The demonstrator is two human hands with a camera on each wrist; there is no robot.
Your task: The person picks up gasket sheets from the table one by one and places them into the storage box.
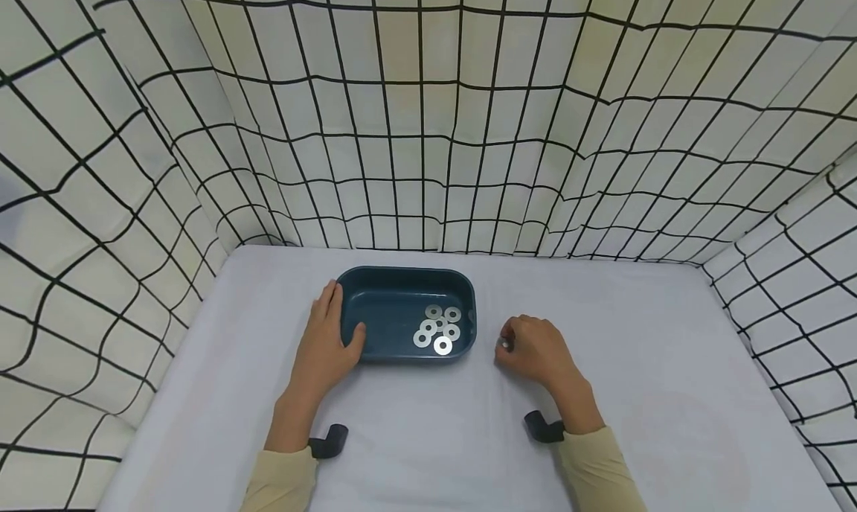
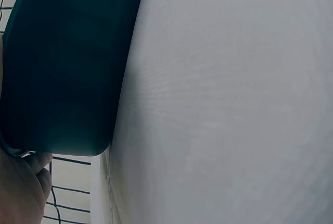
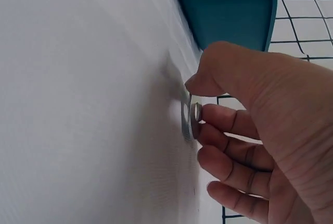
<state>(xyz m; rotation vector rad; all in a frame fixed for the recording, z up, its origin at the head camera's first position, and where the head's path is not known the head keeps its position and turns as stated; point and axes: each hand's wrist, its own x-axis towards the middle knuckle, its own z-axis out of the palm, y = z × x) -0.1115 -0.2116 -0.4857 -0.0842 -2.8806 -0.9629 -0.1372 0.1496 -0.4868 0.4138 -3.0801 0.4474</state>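
Observation:
A dark teal rectangular tray sits on the white-covered table, with several flat metal washers gathered in its right half. At the tray's left end, my left hand holds the rim, fingers along the outer side and thumb over the near left corner. To the right of the tray, my right hand is low at the tabletop. Its thumb and index finger pinch a silver washer, seen nearly edge-on in the right wrist view. The other fingers are loosely bent below it.
Black netting over pale walls encloses the back and both sides of the white tabletop. A black wrist mount sticks out by the left sleeve, and another black mount by the right.

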